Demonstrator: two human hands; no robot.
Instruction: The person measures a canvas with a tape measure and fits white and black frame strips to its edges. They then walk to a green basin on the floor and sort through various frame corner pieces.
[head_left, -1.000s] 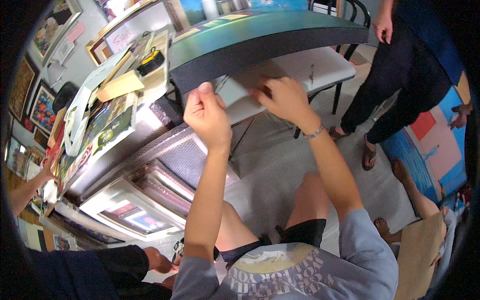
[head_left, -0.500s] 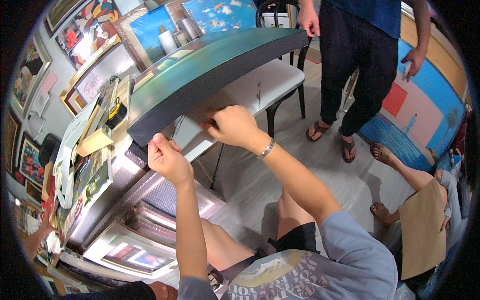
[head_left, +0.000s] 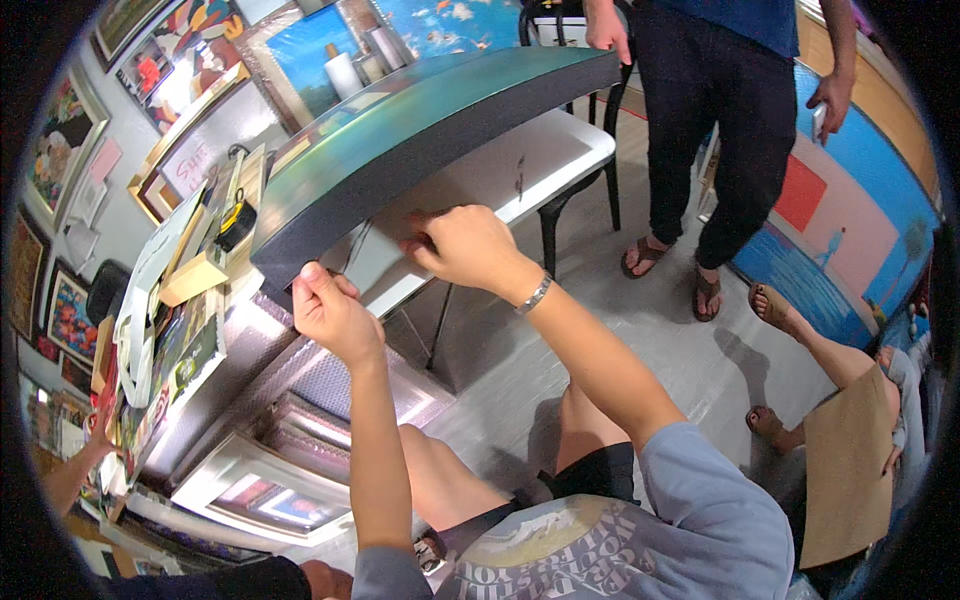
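A large canvas painting [head_left: 430,100] with a blue-green face and thick dark sides is tilted up in front of me. My left hand [head_left: 338,312] is closed at its near left corner, thumb against the lower edge and fingers curled. My right hand [head_left: 470,245] reaches under the raised side with its fingers bent into a closed grip. Whatever those fingers hold, if anything, I cannot make out; the canvas's shadow darkens the fingertips. Beneath the canvas is a white tabletop [head_left: 560,160]. At the far right corner, a standing person's hand [head_left: 607,32] is beside or touching the canvas.
Left of the canvas, a crowded surface holds a yellow-black tape measure [head_left: 236,222] and a wooden block [head_left: 195,282]. Below lean bubble-wrapped frames [head_left: 310,395]. At right, a seated person has a brown cardboard sheet [head_left: 848,470], near a big blue-pink painting [head_left: 830,220].
The view has shifted slightly. Both my hands keep nearly the same places at the canvas. The standing person's other hand has turned the small pale object it holds.
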